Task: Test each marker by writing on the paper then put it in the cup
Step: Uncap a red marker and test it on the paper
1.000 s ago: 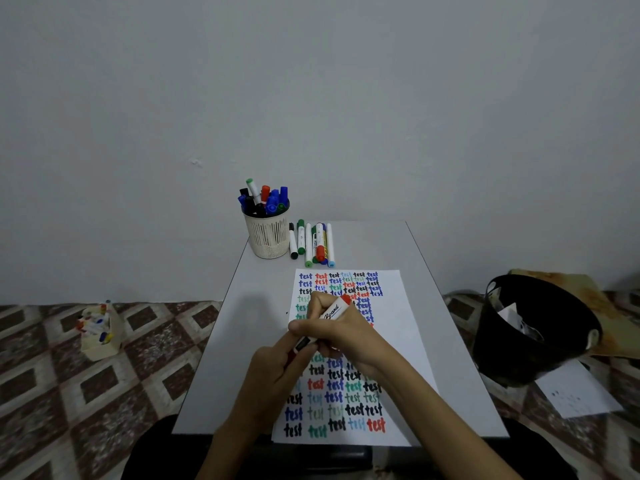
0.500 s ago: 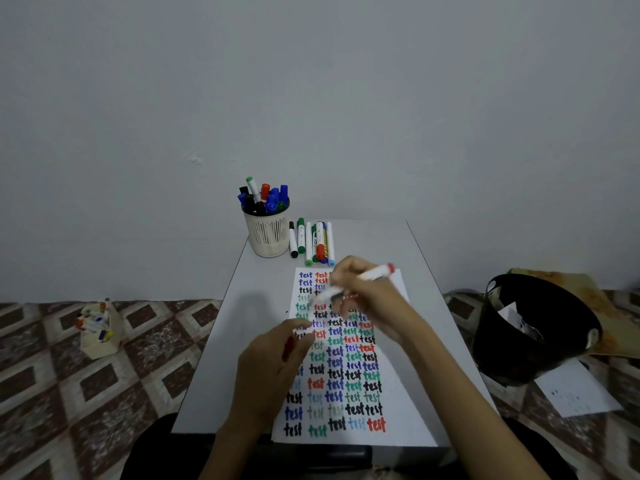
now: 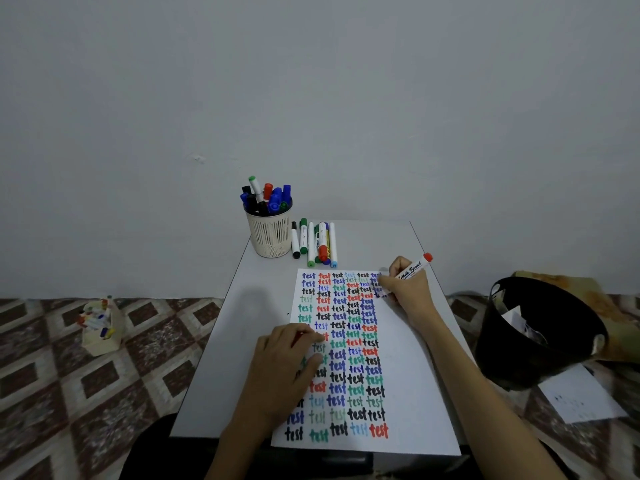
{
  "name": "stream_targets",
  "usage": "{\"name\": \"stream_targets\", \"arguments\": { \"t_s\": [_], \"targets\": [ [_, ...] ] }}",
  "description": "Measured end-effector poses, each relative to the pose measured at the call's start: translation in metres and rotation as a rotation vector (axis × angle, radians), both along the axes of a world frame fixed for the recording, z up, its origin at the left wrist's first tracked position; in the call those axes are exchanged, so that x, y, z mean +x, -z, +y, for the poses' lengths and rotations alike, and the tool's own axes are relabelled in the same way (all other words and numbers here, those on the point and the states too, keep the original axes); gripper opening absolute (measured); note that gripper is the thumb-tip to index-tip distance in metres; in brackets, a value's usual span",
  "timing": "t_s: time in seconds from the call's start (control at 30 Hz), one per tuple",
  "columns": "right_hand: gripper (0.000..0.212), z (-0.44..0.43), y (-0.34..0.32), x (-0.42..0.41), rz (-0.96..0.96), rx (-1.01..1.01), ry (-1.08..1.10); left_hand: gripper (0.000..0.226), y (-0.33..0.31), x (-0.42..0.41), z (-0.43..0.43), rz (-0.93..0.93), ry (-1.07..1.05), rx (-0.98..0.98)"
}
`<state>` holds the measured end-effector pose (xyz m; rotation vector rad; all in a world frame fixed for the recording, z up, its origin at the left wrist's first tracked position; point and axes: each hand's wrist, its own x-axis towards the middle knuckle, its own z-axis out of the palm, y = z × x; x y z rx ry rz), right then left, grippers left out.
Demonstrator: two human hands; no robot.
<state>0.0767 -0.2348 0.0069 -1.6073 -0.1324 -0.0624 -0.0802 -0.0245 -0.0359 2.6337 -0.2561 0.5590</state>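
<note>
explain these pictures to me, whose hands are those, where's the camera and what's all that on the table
No machine here: a person works with bare hands, and one camera worn on their head looks forward and down, so both arms enter from the bottom edge. The right hand holds a white marker with a red end, tip down near the top right of the paper, which is covered in rows of the word "test" in several colours. The left hand rests on the paper and seems to pinch a red cap. At the far end of the table stands a cup full of markers, with a row of loose markers beside it.
</note>
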Motion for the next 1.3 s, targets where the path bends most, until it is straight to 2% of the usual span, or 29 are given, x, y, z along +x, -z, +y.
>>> {"name": "stream_targets", "arguments": {
  "t_s": [0.9,1.1,1.3],
  "targets": [
    [0.026,0.001,0.013,0.008,-0.071,-0.127,-0.068,0.038,0.002,0.001,0.000,-0.016,-0.007,0.004],
    [0.035,-0.001,0.012,0.010,-0.072,-0.097,-0.018,0.037,0.002,0.001,0.000,-0.017,-0.009,0.001],
    [0.033,0.000,0.014,0.010,-0.085,-0.108,-0.027,0.040,0.001,0.000,-0.001,-0.012,-0.007,-0.002]
  ]
}}
